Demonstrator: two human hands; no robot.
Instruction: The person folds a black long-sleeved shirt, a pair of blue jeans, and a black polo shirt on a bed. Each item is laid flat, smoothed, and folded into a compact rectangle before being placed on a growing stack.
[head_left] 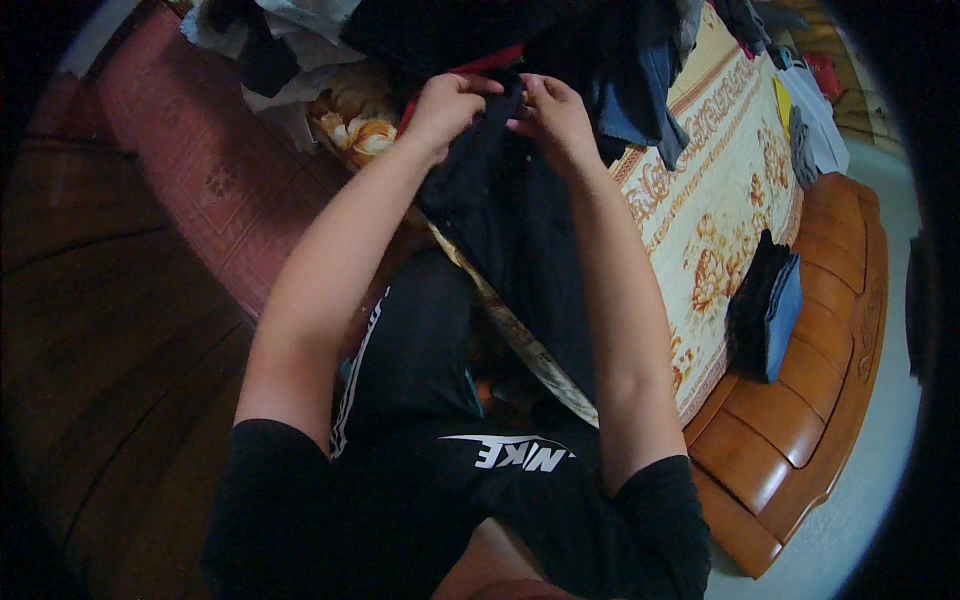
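No pkgs, labels, signs, screens visible; top-right corner unclear.

Heaped clothes [600, 60] just beyond the fingers [480, 85]; bare patterned bedspread [720, 190] to the right.

Both hands [500, 115] raised, grips pinched

I see my left hand [447, 105] and right hand [553, 118] pinching a dark garment [500, 215]. It is soft, matt cloth. It lies on a bed cover [720, 190] of cream cloth with a woven flower pattern that looks a bit rough. The bed frame [810, 400] is shiny, smooth orange-brown wood. The floor [110, 350] is dark wood with a dull shine. The folded stack [765, 305] is plain matt cloth.
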